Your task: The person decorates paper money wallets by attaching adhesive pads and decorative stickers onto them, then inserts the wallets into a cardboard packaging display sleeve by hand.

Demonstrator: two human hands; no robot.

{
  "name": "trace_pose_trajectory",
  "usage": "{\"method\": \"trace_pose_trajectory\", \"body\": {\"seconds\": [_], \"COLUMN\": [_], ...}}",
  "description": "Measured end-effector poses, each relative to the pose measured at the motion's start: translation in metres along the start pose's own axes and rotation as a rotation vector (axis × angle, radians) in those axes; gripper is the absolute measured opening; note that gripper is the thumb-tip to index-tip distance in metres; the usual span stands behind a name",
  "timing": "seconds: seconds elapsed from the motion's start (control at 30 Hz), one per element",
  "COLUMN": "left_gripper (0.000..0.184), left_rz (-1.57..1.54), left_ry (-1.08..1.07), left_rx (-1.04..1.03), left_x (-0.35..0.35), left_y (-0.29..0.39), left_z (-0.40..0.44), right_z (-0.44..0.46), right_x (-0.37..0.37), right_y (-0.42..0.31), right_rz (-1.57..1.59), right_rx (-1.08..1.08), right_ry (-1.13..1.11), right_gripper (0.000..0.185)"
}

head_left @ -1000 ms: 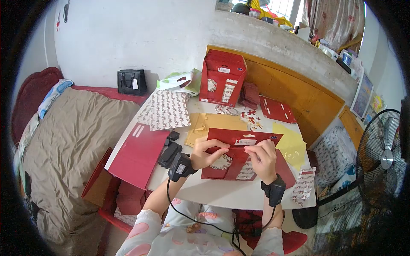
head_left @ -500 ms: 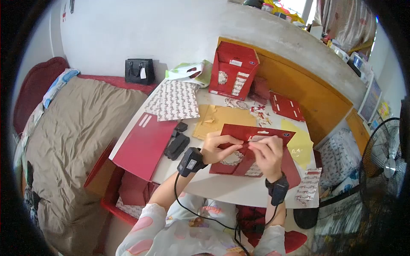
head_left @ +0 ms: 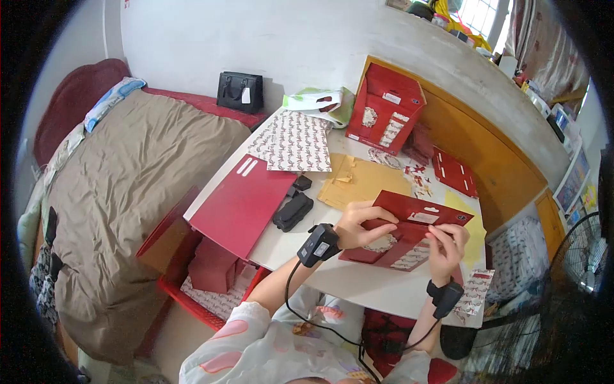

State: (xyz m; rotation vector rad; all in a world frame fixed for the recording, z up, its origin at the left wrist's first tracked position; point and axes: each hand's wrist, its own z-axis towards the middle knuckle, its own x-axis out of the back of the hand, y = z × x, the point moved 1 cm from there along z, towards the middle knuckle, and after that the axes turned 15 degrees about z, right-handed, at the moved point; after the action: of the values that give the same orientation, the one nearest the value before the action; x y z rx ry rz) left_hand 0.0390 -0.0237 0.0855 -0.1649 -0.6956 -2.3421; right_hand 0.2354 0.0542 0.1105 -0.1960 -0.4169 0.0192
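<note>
A red printed cardboard package with a hang hole, a white label and patterned window areas is tilted up in front of me over the table's near right part. At its left side my left hand has thumb and fingers closed on the crease below the top flap. My right hand pinches the same crease farther right, beside the white label. Each wrist wears a black device with a cable. A similar red box stands upright at the back of the white table.
A plain red sheet, black blocks, patterned sheets and tan card lie on the table. Small red-and-white pieces are scattered near a slotted red card. A red crate sits lower left, a fan right.
The view has swung left, so everything appears farther right. My hands have moved apart along the package's crease, the right one sliding toward the right edge.
</note>
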Motion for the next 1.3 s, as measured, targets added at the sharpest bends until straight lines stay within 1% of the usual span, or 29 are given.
{"method": "trace_pose_trajectory", "body": {"seconds": [0.07, 0.2, 0.27, 0.3, 0.33, 0.43, 0.57, 0.63, 0.73, 0.77, 0.8, 0.87, 0.9, 0.97, 1.03, 1.13, 1.23, 1.27, 1.3], "left_gripper": [0.011, 0.010, 0.010, 0.008, 0.008, 0.008, 0.008, 0.007, 0.007, 0.007, 0.007, 0.006, 0.006, 0.006, 0.006, 0.006, 0.008, 0.008, 0.010], "left_rz": [0.014, -0.054, -0.002, -0.019, -0.018, -0.039, -0.061, -0.084, -0.058, -0.057, -0.064, -0.067, -0.071, -0.076, -0.067, -0.095, -0.065, -0.062, -0.087], "left_ry": [0.031, 0.116, 0.153, 0.132, 0.137, 0.122, 0.122, 0.149, 0.153, 0.154, 0.158, 0.161, 0.153, 0.143, 0.090, 0.097, 0.144, 0.147, 0.193], "left_rx": [0.041, 0.139, 0.072, 0.114, 0.114, 0.128, 0.123, 0.089, 0.065, 0.072, 0.069, 0.070, 0.072, 0.079, 0.093, 0.114, 0.059, 0.057, 0.096], "left_x": [0.000, -0.009, -0.010, -0.011, -0.012, -0.013, -0.012, -0.012, -0.010, -0.011, -0.011, -0.011, -0.011, -0.010, -0.008, -0.008, -0.009, -0.009, -0.010], "left_y": [-0.004, 0.002, 0.003, 0.003, 0.003, 0.004, 0.005, 0.004, 0.006, 0.005, 0.005, 0.004, 0.004, 0.004, 0.004, 0.006, 0.004, 0.004, 0.004], "left_z": [-0.007, -0.016, -0.014, -0.016, -0.017, -0.019, -0.019, -0.019, -0.018, -0.018, -0.018, -0.018, -0.018, -0.019, -0.019, -0.019, -0.020, -0.020, -0.022], "right_z": [-0.007, -0.015, -0.015, -0.019, -0.021, -0.026, -0.034, -0.040, -0.042, -0.040, -0.044, -0.054, -0.057, -0.060, -0.059, -0.059, -0.061, -0.063, -0.065], "right_x": [0.008, 0.007, 0.005, 0.004, 0.004, 0.002, 0.006, 0.013, 0.017, 0.015, 0.015, 0.018, 0.021, 0.023, 0.025, 0.027, 0.027, 0.028, 0.030], "right_y": [0.007, 0.011, 0.012, 0.015, 0.018, 0.020, 0.021, 0.029, 0.034, 0.033, 0.035, 0.047, 0.050, 0.051, 0.051, 0.047, 0.048, 0.050, 0.052], "right_rz": [-0.063, -0.021, -0.032, 0.015, 0.062, 0.049, 0.089, -0.033, -0.029, 0.064, 0.068, 0.277, 0.324, 0.320, 0.319, 0.372, 0.349, 0.360, 0.371], "right_rx": [-0.038, -0.094, -0.100, -0.134, -0.165, -0.148, -0.189, -0.150, -0.137, -0.154, -0.159, -0.361, -0.407, -0.423, -0.433, -0.434, -0.461, -0.477, -0.493], "right_ry": [0.075, 0.103, 0.093, 0.128, 0.163, 0.186, 0.209, 0.265, 0.308, 0.309, 0.306, 0.313, 0.276, 0.267, 0.255, 0.219, 0.268, 0.325, 0.381], "right_gripper": [0.020, 0.016, 0.014, 0.014, 0.013, 0.013, 0.013, 0.013, 0.013, 0.010, 0.010, 0.009, 0.010, 0.010, 0.010, 0.009, 0.011, 0.010, 0.009]}}
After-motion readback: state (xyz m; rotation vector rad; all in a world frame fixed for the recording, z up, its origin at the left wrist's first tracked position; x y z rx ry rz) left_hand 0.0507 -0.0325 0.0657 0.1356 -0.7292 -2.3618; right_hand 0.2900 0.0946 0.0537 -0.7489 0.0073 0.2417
